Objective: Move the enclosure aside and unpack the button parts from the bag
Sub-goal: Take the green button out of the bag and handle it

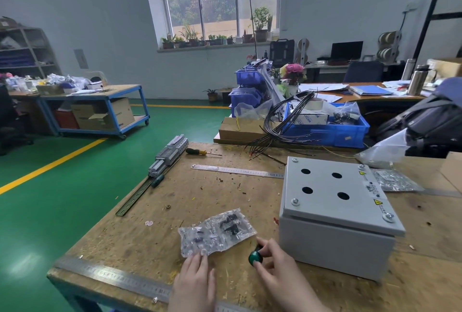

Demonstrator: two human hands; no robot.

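Observation:
A grey metal enclosure [335, 214] with several round holes in its lid stands on the wooden bench at the right. To its left lies a clear plastic bag [216, 231] with black button parts inside. My left hand [195, 279] pinches the bag's near edge. My right hand [275, 266] holds a green button [255, 258] just in front of the enclosure's near left corner, beside the bag.
A steel ruler [237, 170], two screwdrivers [197, 152] and a DIN rail with terminal blocks [167, 156] lie farther back on the bench. Black wires [280, 124] spill from a blue bin [332, 131]. Another ruler [117, 279] lies along the near edge. Bags [395, 180] sit right of the enclosure.

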